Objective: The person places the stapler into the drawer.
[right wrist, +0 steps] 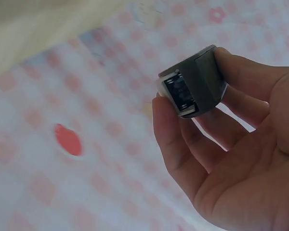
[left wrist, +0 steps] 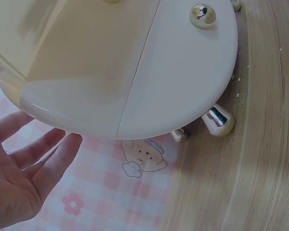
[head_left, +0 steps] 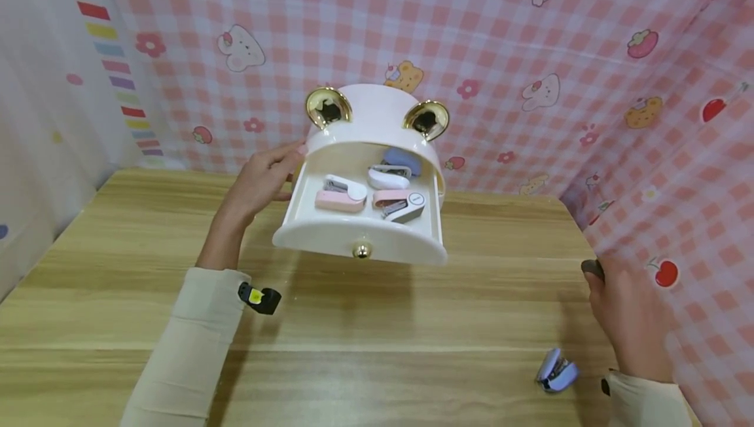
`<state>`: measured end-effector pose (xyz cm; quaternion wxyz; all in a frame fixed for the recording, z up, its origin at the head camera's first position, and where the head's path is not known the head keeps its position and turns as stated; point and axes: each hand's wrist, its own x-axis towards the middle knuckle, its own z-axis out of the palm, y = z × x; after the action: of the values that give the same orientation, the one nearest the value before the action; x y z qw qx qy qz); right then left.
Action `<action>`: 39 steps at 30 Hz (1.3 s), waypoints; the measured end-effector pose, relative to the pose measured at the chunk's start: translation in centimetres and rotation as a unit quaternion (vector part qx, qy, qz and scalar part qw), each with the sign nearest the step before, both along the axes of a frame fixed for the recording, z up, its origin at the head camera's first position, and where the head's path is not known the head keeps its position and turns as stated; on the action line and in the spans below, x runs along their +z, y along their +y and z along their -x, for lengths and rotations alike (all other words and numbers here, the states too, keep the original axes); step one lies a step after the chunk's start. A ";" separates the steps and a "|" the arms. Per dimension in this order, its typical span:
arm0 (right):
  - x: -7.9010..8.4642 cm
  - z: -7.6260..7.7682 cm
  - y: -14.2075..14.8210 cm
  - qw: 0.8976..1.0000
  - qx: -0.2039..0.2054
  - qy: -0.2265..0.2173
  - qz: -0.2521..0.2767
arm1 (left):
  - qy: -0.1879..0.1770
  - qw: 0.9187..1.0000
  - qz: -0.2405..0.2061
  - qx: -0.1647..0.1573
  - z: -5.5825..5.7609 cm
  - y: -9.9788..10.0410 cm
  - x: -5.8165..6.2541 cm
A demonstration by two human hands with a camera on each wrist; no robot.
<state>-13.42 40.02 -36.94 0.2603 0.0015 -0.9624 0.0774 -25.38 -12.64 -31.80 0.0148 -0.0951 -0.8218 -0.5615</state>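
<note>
"What is the right hand (head_left: 635,319) doing?"
"It pinches a small dark grey object (right wrist: 207,82) between thumb and fingers, near the surface's (head_left: 353,348) right edge, in front of the checked cloth (head_left: 501,40)."
"And the left hand (head_left: 259,183)?"
"Its fingers are extended, unclenched, their tips touching the side of the white cabinet (head_left: 377,109), which has two gold-rimmed ears on top."
"Where is the drawer (head_left: 318,237)?"
"Pulled out, gold knob (head_left: 362,251) facing the person. Several small staplers (head_left: 341,194) lie inside: pink, white and grey parts in front, a bluish one at the back."
"Anything outside it?"
"A purple stapler (head_left: 556,372) lies on the surface, near the right sleeve (head_left: 648,404)."
</note>
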 end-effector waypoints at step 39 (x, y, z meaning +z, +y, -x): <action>12.0 3.5 -17.7 0.960 0.238 0.143 -0.041 | 0.002 1.000 -0.012 -0.003 0.0 0.0 0.2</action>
<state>-16.87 22.35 -24.91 0.3693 0.2525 -0.8891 0.0967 -25.35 -12.64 -31.64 0.0158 -0.0988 -0.8150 -0.5708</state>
